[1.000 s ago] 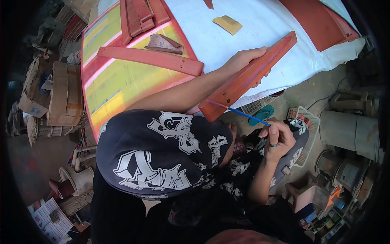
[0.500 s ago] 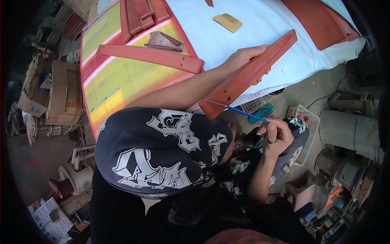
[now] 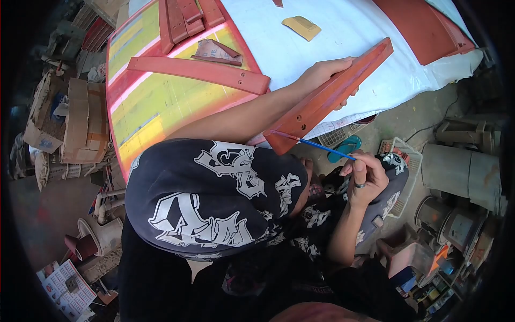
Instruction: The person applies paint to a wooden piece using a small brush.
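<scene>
My left hand (image 3: 329, 78) is wrapped round a long reddish-brown wooden piece (image 3: 328, 99), held tilted above my lap, with two dark holes near its lower end. In my right hand (image 3: 367, 176), which wears a ring, a thin blue brush (image 3: 326, 147) is pinched between the fingers. The brush tip touches the lower end of the piece, close to the holes. A similar red piece (image 3: 198, 74) lies on the yellow and red board (image 3: 177, 104), beside a folded scrap of sandpaper (image 3: 217, 52).
More red pieces (image 3: 179, 24) lie at the board's top. White sheeting (image 3: 343, 32) carries a yellow sandpaper piece (image 3: 302, 28) and a large red panel (image 3: 421, 29). Cardboard boxes (image 3: 86, 121) stand left; a white basket (image 3: 399, 201), stool-like items and a teal sandal (image 3: 345, 148) are lower right.
The wooden piece has shifted very slightly in my left hand's hold. My right hand and the brush stay at nearly the same place.
</scene>
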Demonstrator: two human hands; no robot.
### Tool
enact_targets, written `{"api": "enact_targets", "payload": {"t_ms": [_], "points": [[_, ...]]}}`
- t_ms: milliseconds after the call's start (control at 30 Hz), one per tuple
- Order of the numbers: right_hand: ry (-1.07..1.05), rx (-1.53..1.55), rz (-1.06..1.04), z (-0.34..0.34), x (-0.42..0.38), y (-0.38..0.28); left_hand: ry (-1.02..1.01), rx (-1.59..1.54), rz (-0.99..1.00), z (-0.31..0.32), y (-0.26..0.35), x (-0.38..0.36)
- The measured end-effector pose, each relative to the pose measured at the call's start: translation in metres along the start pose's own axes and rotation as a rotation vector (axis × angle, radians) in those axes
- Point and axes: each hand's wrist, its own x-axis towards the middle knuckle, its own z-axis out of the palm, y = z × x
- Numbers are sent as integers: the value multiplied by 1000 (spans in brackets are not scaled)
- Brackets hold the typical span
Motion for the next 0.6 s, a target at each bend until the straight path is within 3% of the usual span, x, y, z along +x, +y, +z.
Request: {"api": "enact_targets", "payload": {"t_ms": [600], "points": [[-36,-30,-74,2,2,-9,-41,-19,18,-6,-5,5]]}}
